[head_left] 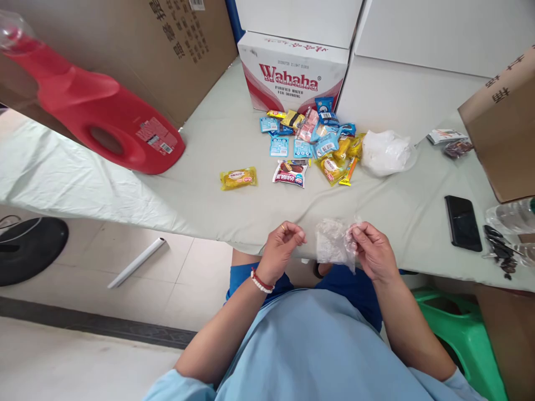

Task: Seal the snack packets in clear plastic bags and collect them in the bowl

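My right hand pinches the right edge of a crumpled clear plastic bag, which hangs over the table's front edge. To the left of the bag, and apart from it, is my left hand. Its fingers are curled with the thumb against them, and I see nothing in them. Beyond my hands lie a yellow-wrapped snack and a maroon-and-white snack packet. Behind them is a pile of small blue, pink and yellow packets, with a white plastic bag at its right.
A red detergent bottle stands at left. A Wahaha carton is at the back. On the right are a black phone, a clear bottle and a cardboard box. A green stool stands below the table.
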### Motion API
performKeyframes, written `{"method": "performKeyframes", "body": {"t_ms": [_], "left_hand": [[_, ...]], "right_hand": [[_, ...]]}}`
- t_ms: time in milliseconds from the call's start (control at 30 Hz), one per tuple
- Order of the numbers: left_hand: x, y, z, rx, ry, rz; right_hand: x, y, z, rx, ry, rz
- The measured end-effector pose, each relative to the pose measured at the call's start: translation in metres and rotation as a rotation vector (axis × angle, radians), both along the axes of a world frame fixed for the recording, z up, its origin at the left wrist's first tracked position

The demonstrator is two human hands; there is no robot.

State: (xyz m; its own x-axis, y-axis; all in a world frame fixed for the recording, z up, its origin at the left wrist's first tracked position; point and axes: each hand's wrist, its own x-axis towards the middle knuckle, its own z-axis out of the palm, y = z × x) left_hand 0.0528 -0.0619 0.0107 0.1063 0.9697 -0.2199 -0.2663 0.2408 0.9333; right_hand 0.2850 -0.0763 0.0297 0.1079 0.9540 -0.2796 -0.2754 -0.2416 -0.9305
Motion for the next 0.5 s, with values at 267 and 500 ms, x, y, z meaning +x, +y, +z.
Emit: {"method": "performKeyframes", "body": {"t_ms": [267, 500], "left_hand": [[0.029, -0.004, 0.015, 0.016, -0.004, -0.264], [0.026, 0.003, 0.005, -0.038, -0.059, -0.099]], "right_hand": [[-0.009, -0.007, -0.006, 0.068, -0.043, 0.236], [-0.006, -0.001, -0.001, 0.061, -0.115, 0.159]]}}
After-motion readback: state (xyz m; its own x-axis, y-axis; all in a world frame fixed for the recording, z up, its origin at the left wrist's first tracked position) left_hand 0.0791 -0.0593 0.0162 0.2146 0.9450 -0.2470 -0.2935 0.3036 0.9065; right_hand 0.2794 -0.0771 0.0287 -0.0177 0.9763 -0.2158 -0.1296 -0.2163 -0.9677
